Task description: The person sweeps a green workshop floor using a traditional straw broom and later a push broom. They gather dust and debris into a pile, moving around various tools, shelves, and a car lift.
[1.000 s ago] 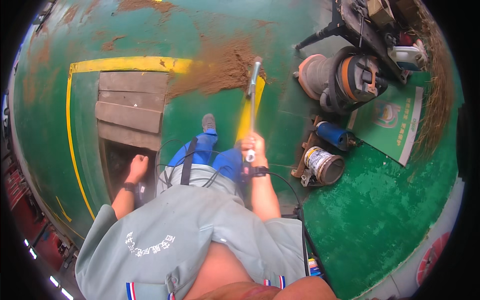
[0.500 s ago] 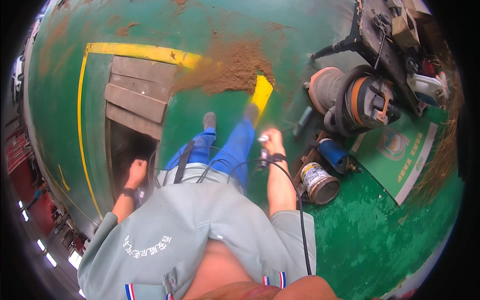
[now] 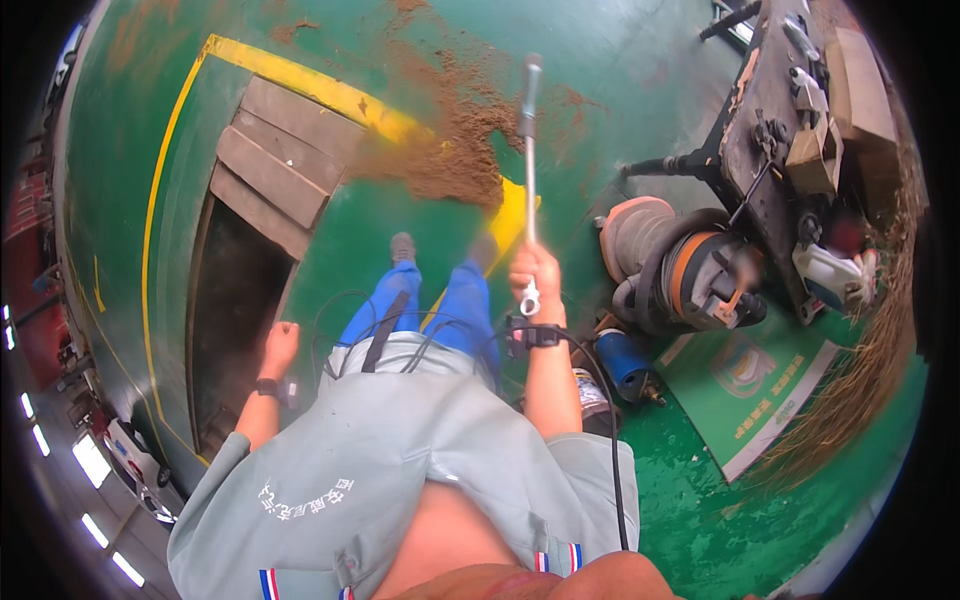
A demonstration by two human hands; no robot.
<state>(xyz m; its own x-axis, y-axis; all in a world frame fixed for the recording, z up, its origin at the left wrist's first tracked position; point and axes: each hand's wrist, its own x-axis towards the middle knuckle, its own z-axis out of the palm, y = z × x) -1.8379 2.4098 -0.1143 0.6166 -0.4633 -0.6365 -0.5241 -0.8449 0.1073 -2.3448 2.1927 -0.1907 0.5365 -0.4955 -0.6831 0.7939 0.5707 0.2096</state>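
Silvery metal, slim and smooth, makes up the long rod (image 3: 531,185) that the head view shows in the right hand (image 3: 536,272), whose fingers wrap firmly around its lower part. A small ring end (image 3: 529,301) pokes out just below that fist, while the shaft rises ahead of the hand to a thicker grey end, softened by blur. Left of it, the left hand (image 3: 281,345) is curled into a loose fist beside a dark rectangular pit (image 3: 235,300); weathered, flat wooden planks (image 3: 268,172) lie across the pit's far end, beyond the knuckles. Ahead of the right hand and to its left, crumbly brown powder (image 3: 455,140) spreads over glossy green floor (image 3: 370,215) and part of a flat yellow stripe (image 3: 512,212). To the right hand's right sits a rounded drum-shaped vacuum (image 3: 650,245) with a ribbed hose, and nearer, below it, a smooth blue cylinder (image 3: 627,362). Farther right hang stiff, straw-like bristles (image 3: 850,390).
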